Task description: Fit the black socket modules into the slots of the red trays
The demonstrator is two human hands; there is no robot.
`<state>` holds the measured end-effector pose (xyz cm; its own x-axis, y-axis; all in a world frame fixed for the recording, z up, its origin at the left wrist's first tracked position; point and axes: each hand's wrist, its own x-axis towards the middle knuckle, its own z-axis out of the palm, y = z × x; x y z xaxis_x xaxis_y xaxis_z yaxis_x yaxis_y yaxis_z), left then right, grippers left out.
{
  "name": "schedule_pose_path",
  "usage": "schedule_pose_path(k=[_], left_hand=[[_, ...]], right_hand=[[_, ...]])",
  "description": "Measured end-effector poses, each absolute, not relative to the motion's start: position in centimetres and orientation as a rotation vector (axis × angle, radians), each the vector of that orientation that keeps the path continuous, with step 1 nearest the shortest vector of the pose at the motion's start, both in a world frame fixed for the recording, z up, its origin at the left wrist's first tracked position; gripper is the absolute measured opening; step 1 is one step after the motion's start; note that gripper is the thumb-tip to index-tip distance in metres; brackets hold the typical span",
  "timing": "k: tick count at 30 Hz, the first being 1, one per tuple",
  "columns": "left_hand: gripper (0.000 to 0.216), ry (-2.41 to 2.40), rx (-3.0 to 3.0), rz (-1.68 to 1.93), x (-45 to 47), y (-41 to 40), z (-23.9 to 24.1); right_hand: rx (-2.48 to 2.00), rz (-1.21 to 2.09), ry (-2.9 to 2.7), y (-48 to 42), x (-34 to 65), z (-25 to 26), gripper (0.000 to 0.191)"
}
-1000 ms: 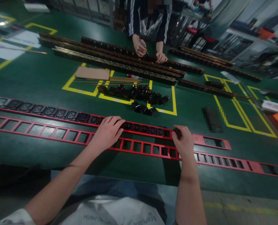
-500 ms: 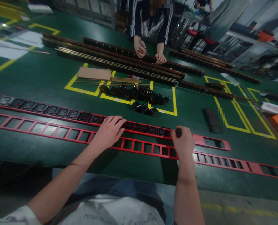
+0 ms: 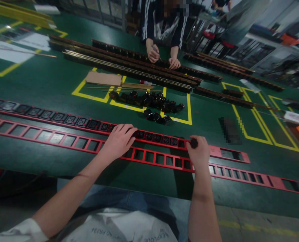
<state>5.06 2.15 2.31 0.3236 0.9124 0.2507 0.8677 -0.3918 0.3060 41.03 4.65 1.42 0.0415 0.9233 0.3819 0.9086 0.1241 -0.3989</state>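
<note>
My left hand (image 3: pixel 120 140) lies across the upper red slotted panel (image 3: pixel 183 144), its fingers closed over the panel and covering part of the socket row. My right hand (image 3: pixel 199 151) pinches a small black socket (image 3: pixel 194 143) at the right end of that row, above the panel. Black outlet sockets (image 3: pixel 157 137) fill most openings of this panel from the left up to near my right hand. Nearer to me, a second red panel (image 3: pixel 164 160) lies parallel with its openings unfilled.
Loose black sockets (image 3: pixel 151 101) are heaped beyond the panels, inside yellow tape lines. A cardboard piece (image 3: pixel 103 78) and thin rods lie left of them. Long dark rails (image 3: pixel 129 69) stretch across behind. Across the table a person's hands (image 3: pixel 153 54) work with a pen-like tool.
The whole view has shifted slightly. My right hand still pinches the black socket, which looks turned a little. My left hand stays on the panel.
</note>
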Motion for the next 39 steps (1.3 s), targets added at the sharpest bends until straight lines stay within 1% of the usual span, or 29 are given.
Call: schedule_pose_path(k=[4, 8, 12, 16, 21, 31, 39], left_hand=[[0.034, 1.656, 2.466, 0.595, 5.1, 2.1, 2.2], [0.034, 1.650, 2.462, 0.608, 5.1, 2.2, 2.1], [0.034, 1.646, 2.456, 0.601, 5.1, 2.2, 2.3], [0.034, 1.646, 2.451, 0.600, 5.1, 2.2, 2.5], [0.034, 1.656, 2.454, 0.582, 5.1, 2.1, 2.5], [0.034, 1.653, 2.438, 0.577, 5.1, 2.1, 2.6], [0.035, 1.642, 2.415, 0.607, 5.1, 2.1, 2.6]], right_hand=[[-1.620, 0.014, -1.894, 4.1, 40.5, 2.0, 0.014], [-1.474, 0.108, -2.045, 3.8, 40.0, 2.2, 0.012], [-1.543, 0.142, -2.016, 4.2, 39.4, 1.9, 0.013], [-1.631, 0.052, -2.004, 4.7, 38.0, 1.6, 0.015], [-1.621, -0.007, -1.960, 4.5, 36.8, 1.7, 0.018], [-1.566, 0.087, -1.895, 4.1, 36.5, 2.4, 0.014], [-1.596, 0.103, -1.897, 4.3, 36.4, 2.3, 0.017]])
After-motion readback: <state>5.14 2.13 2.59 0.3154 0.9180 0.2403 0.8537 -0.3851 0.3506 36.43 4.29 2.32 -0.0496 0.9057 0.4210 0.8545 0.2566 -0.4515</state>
